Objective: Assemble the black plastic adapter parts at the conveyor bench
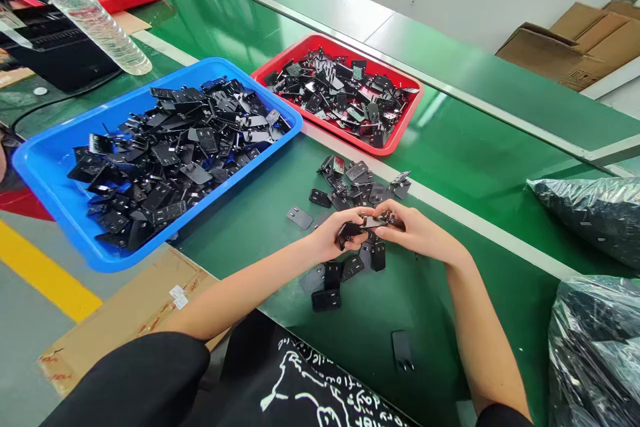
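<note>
A: Head view. What do the hands hold?

B: The left hand (pixel 334 235) and the right hand (pixel 413 230) meet over the green table mat (pixel 450 167), fingertips closed together on a small flat black plastic part (pixel 361 225). The part lies between the two hands, its long axis running roughly left to right; neither hand is clearly nearer.

A: What surrounds them?

B: A loose scatter of similar black parts (pixel 357 183) lies just beyond the hands, and a few more (pixel 330 280) lie just near of them. One single part (pixel 401 349) rests apart, closer to the body.

A: And farther off?

B: A blue plastic tray (pixel 45 167), heaped with black parts, sits at the left; a red plastic tray (pixel 407 127) with a thinner layer sits beyond the scatter. Clear bags of dark parts (pixel 595 213) lie at the right, brown cardboard boxes (pixel 575 47) at the far right, and a clear plastic bottle (pixel 80 7) at the far left.
</note>
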A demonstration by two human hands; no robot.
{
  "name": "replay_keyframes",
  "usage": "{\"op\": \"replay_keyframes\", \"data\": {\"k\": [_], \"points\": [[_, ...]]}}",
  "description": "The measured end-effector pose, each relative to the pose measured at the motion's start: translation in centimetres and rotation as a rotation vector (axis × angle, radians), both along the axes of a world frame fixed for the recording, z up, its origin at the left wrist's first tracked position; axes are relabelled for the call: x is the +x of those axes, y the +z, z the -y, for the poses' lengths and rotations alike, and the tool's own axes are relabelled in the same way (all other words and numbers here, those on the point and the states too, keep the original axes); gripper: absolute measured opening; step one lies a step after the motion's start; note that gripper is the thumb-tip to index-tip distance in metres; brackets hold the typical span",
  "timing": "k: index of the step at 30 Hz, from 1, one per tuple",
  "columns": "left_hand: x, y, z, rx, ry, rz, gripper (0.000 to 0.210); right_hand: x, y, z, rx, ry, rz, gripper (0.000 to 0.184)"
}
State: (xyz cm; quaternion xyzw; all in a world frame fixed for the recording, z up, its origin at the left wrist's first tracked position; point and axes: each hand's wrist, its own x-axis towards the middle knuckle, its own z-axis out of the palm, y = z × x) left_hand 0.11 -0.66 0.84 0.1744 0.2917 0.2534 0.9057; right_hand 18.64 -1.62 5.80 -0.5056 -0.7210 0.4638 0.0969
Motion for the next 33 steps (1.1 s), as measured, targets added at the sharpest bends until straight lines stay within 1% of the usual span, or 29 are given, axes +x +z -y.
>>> {"op": "replay_keyframes", "data": {"k": [3,6,11,14,18,23,25,27,29,31,33], "points": [[0.1,0.1,-0.1,0.086,-0.009,-0.043,0.034,-0.1,-0.3,0.0,0.057,-0.018,0.015,0.025],[0.1,-0.1,-0.1,0.161,-0.020,-0.067,0.036,-0.2,-0.5,0.0,0.080,-0.018,0.013,0.027],[0.2,-0.1,0.1,0.277,-0.020,-0.113,0.034,-0.1,-0.1,0.2,0.096,-0.002,0.041,0.024],[0.2,-0.2,0.2,0.279,-0.018,-0.123,0.030,-0.3,0.2,0.3,0.149,-0.014,0.080,0.023],[0.1,-0.6,0.0,0.272,0.017,-0.114,0.019,-0.6,0.4,0.6,0.266,-0.052,0.123,0.019],[0.0,-0.7,-0.2,0.252,0.039,-0.080,0.015,-0.8,0.4,0.8,0.296,-0.090,0.089,0.026],[0.0,-0.4,-0.2,0.214,0.033,-0.048,0.014,-0.8,0.6,0.8,0.268,-0.149,0.054,0.025],[0.0,-0.3,-0.1,0.180,-0.004,-0.011,0.018,-1.0,0.7,0.7,0.212,-0.230,-0.001,0.024],[0.0,-0.3,-0.1,0.159,-0.072,0.020,0.029,-1.1,0.7,0.6,0.151,-0.306,-0.084,0.032],[0.0,-0.4,0.0,0.151,-0.127,0.042,0.037,-1.3,0.5,0.5,0.065,-0.358,-0.198,0.037],[0.0,-0.6,0.0,0.150,-0.137,0.058,0.041,-1.5,0.2,0.4,-0.058,-0.391,-0.325,0.038]]}}
